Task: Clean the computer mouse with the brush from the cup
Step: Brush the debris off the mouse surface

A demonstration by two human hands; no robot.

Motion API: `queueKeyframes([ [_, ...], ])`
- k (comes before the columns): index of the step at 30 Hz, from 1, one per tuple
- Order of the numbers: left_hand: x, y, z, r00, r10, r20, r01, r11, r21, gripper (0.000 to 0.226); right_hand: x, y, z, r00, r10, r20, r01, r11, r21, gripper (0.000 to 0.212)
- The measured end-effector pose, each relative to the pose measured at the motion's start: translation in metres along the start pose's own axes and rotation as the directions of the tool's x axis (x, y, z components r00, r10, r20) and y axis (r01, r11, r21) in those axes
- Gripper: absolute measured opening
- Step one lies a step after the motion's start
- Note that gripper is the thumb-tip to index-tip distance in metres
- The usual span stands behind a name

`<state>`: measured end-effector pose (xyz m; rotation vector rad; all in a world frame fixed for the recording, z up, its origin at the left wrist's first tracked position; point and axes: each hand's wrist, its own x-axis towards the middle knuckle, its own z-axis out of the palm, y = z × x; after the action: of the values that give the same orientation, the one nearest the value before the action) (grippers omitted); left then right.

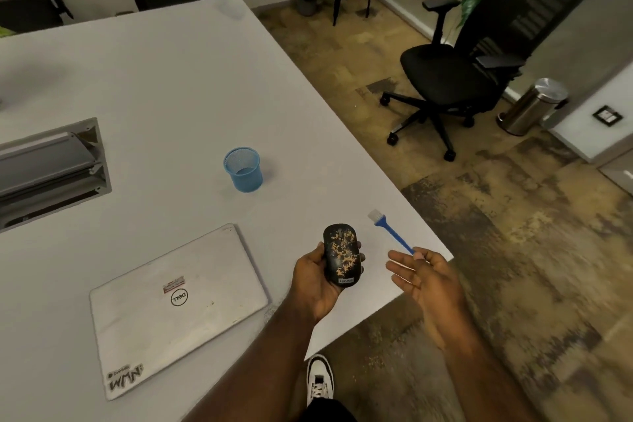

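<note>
Standing at the corner of a white table, a person holds two things above its near edge. Their left hand is palm up, fingers curled around a black computer mouse that carries orange-brown speckles across its top and a small label at its near end. Their right hand is just beside it, palm turned inward, most fingers stretched out loosely while the thumb and a fingertip pinch the end of a thin blue brush. The brush handle slants up and to the left, and its pale bristles point away from the person, near the mouse but not touching it. Farther back on the table stands a blue mesh cup, upright and well apart from both hands. To the left of the hands lies a closed white laptop with stickers on its lid. Beyond the table, on a mottled brown floor, are a black office chair and a small steel pedal bin.
</note>
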<state>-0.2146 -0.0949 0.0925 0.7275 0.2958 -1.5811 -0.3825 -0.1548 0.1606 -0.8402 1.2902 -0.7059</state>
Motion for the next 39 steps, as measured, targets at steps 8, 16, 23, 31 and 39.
queueKeyframes([
  [8,-0.058,-0.022,-0.008,0.986,-0.157,0.058,0.15,0.983,0.108,0.052,-0.099,0.027,-0.041,0.99,-0.044,-0.136,0.053,0.996,0.066,0.018],
  [16,-0.094,-0.049,-0.027,0.96,-0.271,0.068,0.26,0.956,0.132,0.049,-0.189,0.067,-0.047,0.969,-0.123,-0.216,0.127,0.992,0.005,0.014],
  [23,-0.106,-0.079,-0.024,0.941,-0.337,-0.001,0.327,0.913,0.244,0.047,-0.228,0.091,-0.051,0.933,-0.212,-0.29,0.179,0.974,-0.137,0.008],
  [31,-0.097,-0.11,0.008,0.929,-0.368,-0.04,0.362,0.88,0.308,0.054,-0.236,0.098,-0.074,0.901,-0.358,-0.247,0.24,0.883,-0.403,0.021],
  [39,-0.078,-0.141,0.029,0.937,-0.344,-0.056,0.343,0.881,0.326,0.053,-0.217,0.088,-0.109,0.84,-0.492,-0.23,0.244,0.72,-0.65,0.014],
])
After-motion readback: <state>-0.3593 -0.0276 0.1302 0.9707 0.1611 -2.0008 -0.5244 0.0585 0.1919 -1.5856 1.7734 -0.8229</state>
